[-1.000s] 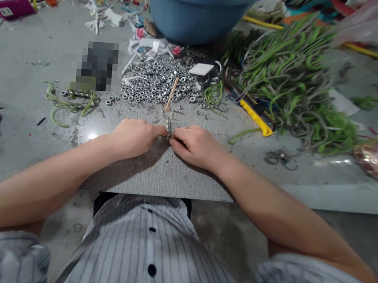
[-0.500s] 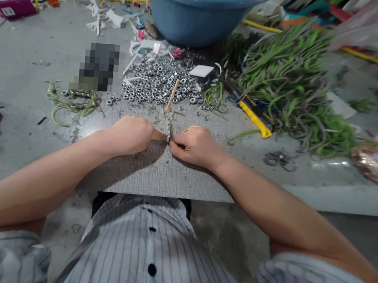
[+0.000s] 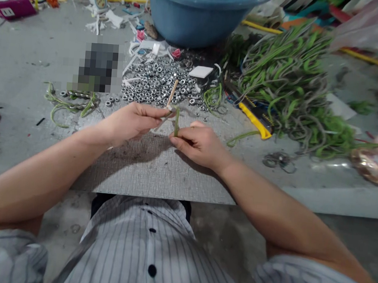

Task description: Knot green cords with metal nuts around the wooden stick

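Note:
My left hand [image 3: 133, 122] is closed in a pinch just above the table, holding a cord near its fingertips; a thin greyish strand shows below the fingers. My right hand [image 3: 198, 142] pinches the lower end of a green cord [image 3: 176, 120], which rises toward the left fingertips. A pale wooden stick [image 3: 172, 91] stands out just beyond the left fingertips; whether it touches them I cannot tell. Behind both hands spreads a heap of metal nuts [image 3: 151, 80]. To the left lies a green cord strung with nuts [image 3: 82, 95].
A blue basin [image 3: 197, 19] stands behind the nuts. On the right are a yellow-handled cutter [image 3: 255, 120] and a big tangle of green and grey cords [image 3: 284, 75]. A white square piece [image 3: 201, 71] lies on the nuts. The table's front edge [image 3: 159, 196] runs near my shirt.
My left hand has risen and turned from a pointing finger on the table to a pinch. A green cord now stands up between the hands; the right hand has barely moved.

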`<state>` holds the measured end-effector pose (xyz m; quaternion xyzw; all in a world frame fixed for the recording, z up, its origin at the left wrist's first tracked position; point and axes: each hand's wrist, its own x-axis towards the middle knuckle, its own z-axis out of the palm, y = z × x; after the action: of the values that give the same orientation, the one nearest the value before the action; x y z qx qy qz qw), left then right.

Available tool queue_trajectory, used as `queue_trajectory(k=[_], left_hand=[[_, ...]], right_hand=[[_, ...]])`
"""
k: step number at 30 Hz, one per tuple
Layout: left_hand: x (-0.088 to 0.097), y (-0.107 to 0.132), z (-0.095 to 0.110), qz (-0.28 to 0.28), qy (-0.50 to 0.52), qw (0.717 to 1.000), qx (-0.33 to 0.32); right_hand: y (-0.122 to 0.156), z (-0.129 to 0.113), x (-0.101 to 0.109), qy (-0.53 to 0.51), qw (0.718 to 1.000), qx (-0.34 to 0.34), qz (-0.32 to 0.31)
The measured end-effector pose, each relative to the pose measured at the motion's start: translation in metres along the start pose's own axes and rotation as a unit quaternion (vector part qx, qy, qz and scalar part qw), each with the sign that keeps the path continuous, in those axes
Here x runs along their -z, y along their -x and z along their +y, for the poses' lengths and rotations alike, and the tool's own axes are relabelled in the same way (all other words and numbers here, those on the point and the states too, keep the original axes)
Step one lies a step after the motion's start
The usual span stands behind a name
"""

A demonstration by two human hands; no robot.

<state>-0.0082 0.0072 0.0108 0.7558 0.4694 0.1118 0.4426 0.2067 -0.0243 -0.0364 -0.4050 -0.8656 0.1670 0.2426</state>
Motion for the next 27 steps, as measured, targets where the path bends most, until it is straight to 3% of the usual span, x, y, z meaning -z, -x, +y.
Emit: queue_trajectory(k=[5, 7, 12, 18, 21, 27], left_hand=[[0.016, 0.011, 0.01, 0.064, 0.151, 0.986, -0.034], [0.024, 0.015, 0.012, 0.108, 0.168, 0.979, -0.043], [0.041, 0.016, 0.01, 0.236, 0.184, 0.954, 0.004], [0.063, 0.008, -0.002, 0.229, 0.226, 0.941, 0.104], [0.071, 0.003, -0.01, 0.214, 0.244, 0.939, 0.114], [0.08, 0.003, -0.018, 0.284, 0.279, 0.907, 0.137]], right_hand=[[-0.001, 0.004, -0.001, -0.033, 0.998, -0.05, -0.023], [-0.002, 0.005, -0.001, -0.036, 0.997, -0.058, -0.028], [-0.002, 0.004, 0.0, -0.04, 0.997, -0.061, -0.036], [-0.002, 0.003, 0.001, -0.036, 0.996, -0.063, -0.043], [-0.001, 0.004, 0.002, -0.034, 0.997, -0.062, -0.044], [-0.001, 0.004, 0.002, -0.033, 0.997, -0.054, -0.049]])
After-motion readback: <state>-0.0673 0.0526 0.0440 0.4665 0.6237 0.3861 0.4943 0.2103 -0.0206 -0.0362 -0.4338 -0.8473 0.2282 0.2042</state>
